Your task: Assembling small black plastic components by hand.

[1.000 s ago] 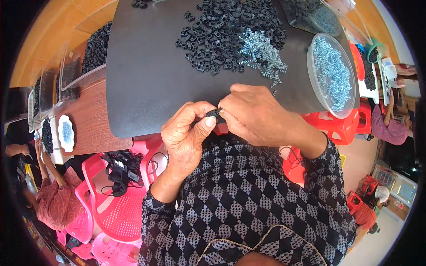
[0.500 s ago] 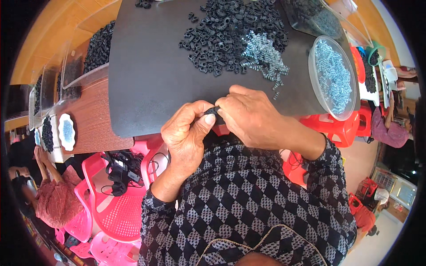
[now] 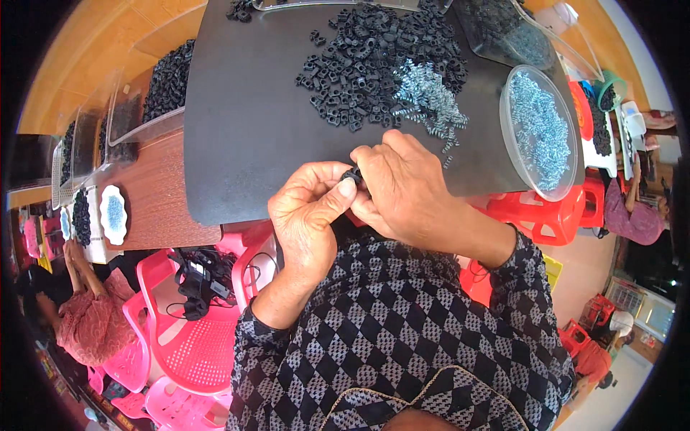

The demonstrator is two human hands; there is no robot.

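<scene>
Just past the table's near edge, my left hand [image 3: 310, 215] pinches a small black plastic part [image 3: 352, 174] between thumb and forefinger. My right hand [image 3: 406, 187] closes on the same part from the other side; its fingertips are partly hidden, and I cannot make out whether they also hold a spring. Farther off on the dark tabletop [image 3: 244, 136] lies a big heap of black plastic parts [image 3: 374, 65]. A loose pile of small metal springs [image 3: 431, 93] rests against the heap's right side. More springs fill a round clear tub [image 3: 509, 133] at the table's right edge.
Clear bins of black parts [image 3: 169, 82] stand at the left on a brown table [image 3: 154, 194]. A pink chair [image 3: 194, 352] with black gear on it is at my left. Red stools [image 3: 539, 215] stand at the right. Other people [image 3: 93, 316] sit on both sides.
Both hands stay together at the black part, with the right hand's fingers now bent more around it. The whole view has shifted slightly.
</scene>
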